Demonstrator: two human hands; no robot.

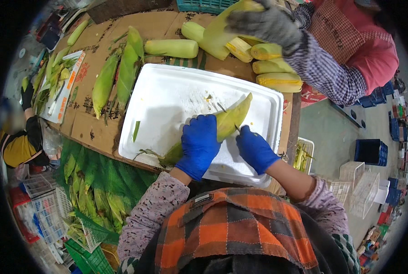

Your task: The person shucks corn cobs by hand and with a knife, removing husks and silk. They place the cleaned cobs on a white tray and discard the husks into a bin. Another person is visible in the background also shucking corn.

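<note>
In a white foam tray (267,114) lies an unhusked green corn ear (231,116), tilted diagonally, its stem end toward the lower left. My left hand (199,146), in a blue glove, is closed around the middle of the ear, pressing it against the tray. My right hand (254,148), also blue-gloved, grips a thin dark knife (238,128) against the ear near its pointed end; the blade is partly hidden by the husk. A loose strip of leaf (136,131) lies at the tray's left side.
Corn ears (171,48) lie on the cardboard-covered table (87,128). A co-worker's grey-gloved hand (263,27) handles corn at upper right; another's dark-gloved hand (27,93) is beside a left-hand board (58,109). Green netting (108,169) with corn is lower left, crates (363,192) lower right.
</note>
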